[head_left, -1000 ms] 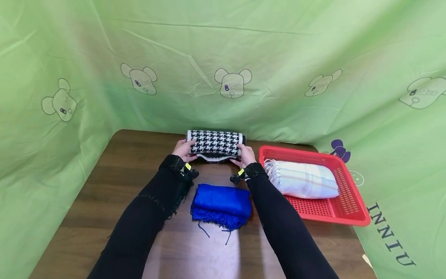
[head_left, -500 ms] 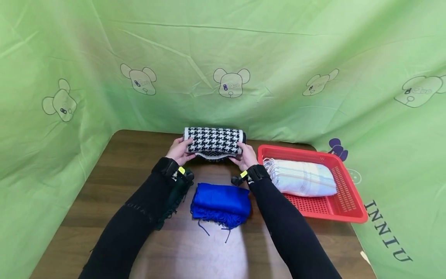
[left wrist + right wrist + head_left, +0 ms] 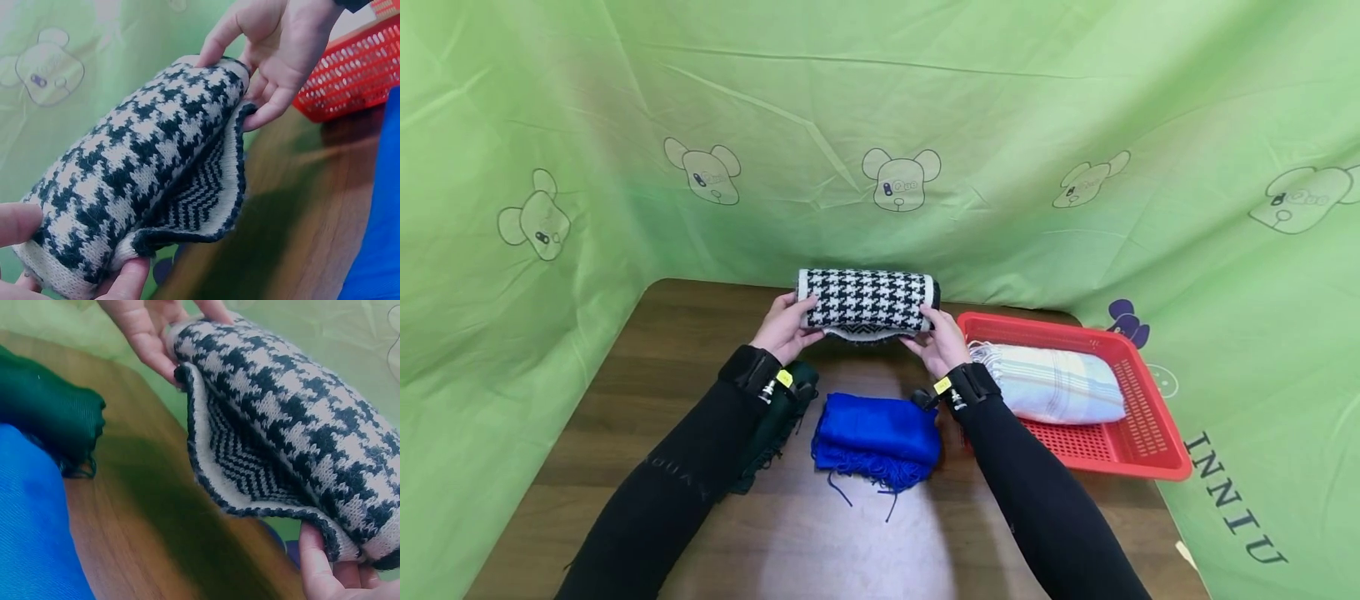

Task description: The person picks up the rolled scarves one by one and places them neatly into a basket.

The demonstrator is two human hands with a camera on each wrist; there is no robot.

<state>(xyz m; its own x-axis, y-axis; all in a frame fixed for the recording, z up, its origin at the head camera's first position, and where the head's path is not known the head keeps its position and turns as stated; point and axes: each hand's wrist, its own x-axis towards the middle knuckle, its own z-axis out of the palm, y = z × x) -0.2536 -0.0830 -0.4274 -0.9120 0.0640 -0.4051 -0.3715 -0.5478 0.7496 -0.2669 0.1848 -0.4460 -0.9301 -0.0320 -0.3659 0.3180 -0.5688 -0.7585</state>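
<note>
A rolled black-and-white houndstooth scarf [image 3: 868,298] is held between both hands above the far part of the table. My left hand [image 3: 784,327] pinches its left end, thumb on top and fingers beneath. At the other end, my right hand [image 3: 942,340] grips in the same way. A loose flap with a zigzag inner side sags along the near edge, as the left wrist view shows on the scarf [image 3: 150,156]. Nearer me lies a folded blue scarf [image 3: 876,433] with fringe. A dark green rolled scarf [image 3: 771,433] lies partly under my left forearm.
A red plastic basket [image 3: 1157,417] stands on the right of the wooden table [image 3: 602,417], with a pale plaid fringed scarf [image 3: 1060,383] inside. A green printed curtain [image 3: 805,108] hangs behind and along both sides.
Both hands have raised the houndstooth scarf slightly, and it has shifted a little to the right in the last half second. My left forearm has moved left, uncovering more of the green scarf.
</note>
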